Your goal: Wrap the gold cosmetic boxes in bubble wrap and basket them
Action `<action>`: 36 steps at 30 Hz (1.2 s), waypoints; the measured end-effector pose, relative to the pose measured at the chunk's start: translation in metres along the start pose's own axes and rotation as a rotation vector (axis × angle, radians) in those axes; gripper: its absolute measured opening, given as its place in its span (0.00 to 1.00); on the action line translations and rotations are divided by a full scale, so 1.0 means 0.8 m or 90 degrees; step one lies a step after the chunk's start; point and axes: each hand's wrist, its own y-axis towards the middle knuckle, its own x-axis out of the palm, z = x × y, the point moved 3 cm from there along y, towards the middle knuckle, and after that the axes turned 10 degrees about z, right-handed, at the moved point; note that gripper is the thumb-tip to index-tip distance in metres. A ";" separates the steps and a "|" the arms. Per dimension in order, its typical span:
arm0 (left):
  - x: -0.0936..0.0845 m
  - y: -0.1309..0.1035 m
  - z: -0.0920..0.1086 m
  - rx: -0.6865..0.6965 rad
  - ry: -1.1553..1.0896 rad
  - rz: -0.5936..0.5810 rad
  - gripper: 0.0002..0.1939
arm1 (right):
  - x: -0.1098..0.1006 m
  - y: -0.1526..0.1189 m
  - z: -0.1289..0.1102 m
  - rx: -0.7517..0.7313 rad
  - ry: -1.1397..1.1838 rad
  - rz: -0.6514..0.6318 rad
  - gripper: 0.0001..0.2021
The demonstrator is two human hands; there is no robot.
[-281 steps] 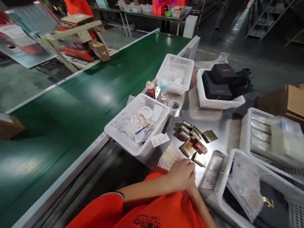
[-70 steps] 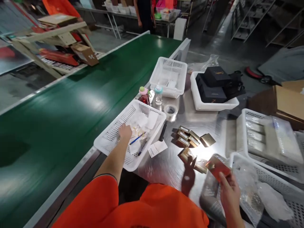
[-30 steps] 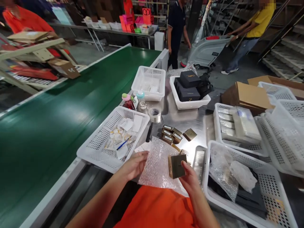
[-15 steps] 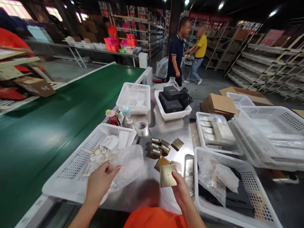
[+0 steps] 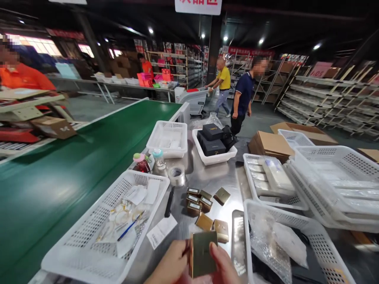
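Note:
Both hands are at the lower middle, closed on one gold box (image 5: 204,254) held upright above the steel table. My left hand (image 5: 174,260) grips its left edge, with the fingers partly hidden behind it. My right hand (image 5: 223,262) has its thumb on the front face at the right side. Just beyond lie two more gold boxes (image 5: 221,230). Farther back is a cluster of several small gold boxes with white labels (image 5: 194,208), and a single gold box (image 5: 222,196) sits to its right. A printed paper slip (image 5: 162,232) and a black cutter-like tool (image 5: 169,202) lie left of them.
A white basket (image 5: 74,236) with papers and a blue pen (image 5: 130,226) stands at left beside the green conveyor (image 5: 89,173). Tape (image 5: 177,175), bottles and a tray of black boxes (image 5: 214,144) are farther back. Baskets with bubble wrap (image 5: 269,244) line the right. People stand beyond.
My left hand has left the bubble wrap over the left basket and moved right onto the gold box. The bubble wrap is out of sight there. The view has tilted up.

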 end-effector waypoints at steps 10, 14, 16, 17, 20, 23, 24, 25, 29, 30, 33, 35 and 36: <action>-0.024 -0.004 -0.014 0.101 0.267 0.278 0.22 | -0.004 -0.010 -0.030 -0.827 -0.726 0.053 0.21; -0.019 -0.004 -0.003 0.170 0.313 0.277 0.22 | -0.002 -0.006 -0.029 -0.936 -0.870 0.125 0.20; -0.018 -0.003 0.004 0.187 0.352 0.286 0.21 | -0.002 -0.004 -0.026 -0.967 -0.921 0.111 0.20; -0.019 -0.002 0.007 0.184 0.369 0.298 0.21 | -0.003 -0.004 -0.025 -0.975 -0.942 0.089 0.21; -0.024 0.001 0.019 0.152 0.417 0.328 0.23 | -0.003 -0.004 -0.019 -0.946 -0.947 0.006 0.22; -0.022 0.001 0.030 0.143 0.487 0.254 0.21 | -0.008 0.003 -0.020 -0.790 -0.820 0.049 0.13; -0.018 -0.002 0.031 0.141 0.516 0.204 0.20 | -0.011 0.009 -0.020 -0.694 -0.753 0.093 0.09; -0.013 -0.005 0.032 0.140 0.540 0.150 0.19 | -0.015 0.016 -0.020 -0.583 -0.678 0.133 0.09; 0.010 -0.020 0.031 0.154 0.589 0.017 0.16 | -0.021 0.036 -0.006 -0.213 -0.389 0.181 0.21; 0.013 -0.022 0.032 0.161 0.602 0.024 0.15 | -0.020 0.036 -0.003 -0.198 -0.366 0.181 0.21; 0.013 -0.020 0.040 0.172 0.649 0.106 0.16 | -0.014 0.029 0.006 -0.315 -0.431 0.173 0.15; 0.010 -0.017 0.047 0.186 0.671 0.131 0.16 | -0.011 0.028 0.015 -0.361 -0.478 0.147 0.11; 0.010 -0.016 0.050 0.197 0.676 0.119 0.16 | -0.010 0.030 0.020 -0.337 -0.476 0.135 0.10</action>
